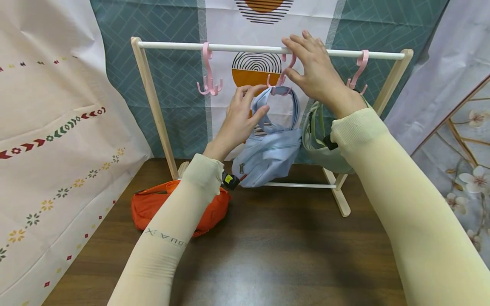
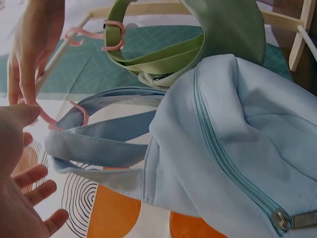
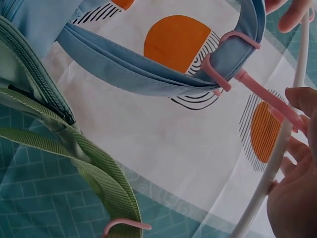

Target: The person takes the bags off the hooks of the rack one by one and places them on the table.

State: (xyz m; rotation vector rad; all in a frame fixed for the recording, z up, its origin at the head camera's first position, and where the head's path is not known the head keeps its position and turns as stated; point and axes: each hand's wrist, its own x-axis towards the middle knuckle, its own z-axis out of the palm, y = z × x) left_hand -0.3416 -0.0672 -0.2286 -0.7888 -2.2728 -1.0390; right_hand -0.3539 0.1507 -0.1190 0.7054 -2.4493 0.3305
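A light blue bag (image 1: 268, 157) hangs by its looped straps (image 2: 104, 144) from the prongs of the middle pink hook (image 3: 262, 91). My left hand (image 1: 241, 112) is at the left side of those straps, its fingers spread and its thumb pointing toward them. Up at the white rail (image 1: 245, 48), my right hand (image 1: 315, 68) has its fingers over the bar, with the thumb below, beside the hook's top. To the right, a green bag (image 1: 325, 144) hangs from another pink hook (image 1: 360, 70), partly behind my right wrist.
An orange bag (image 1: 153, 208) lies on the brown table (image 1: 287, 255), partly covered by my left forearm. Another pink hook (image 1: 208, 72) hangs at the rail's left with nothing on it. Wooden posts (image 1: 153, 106) carry the rail, and patterned cloth (image 1: 160, 25) hangs behind.
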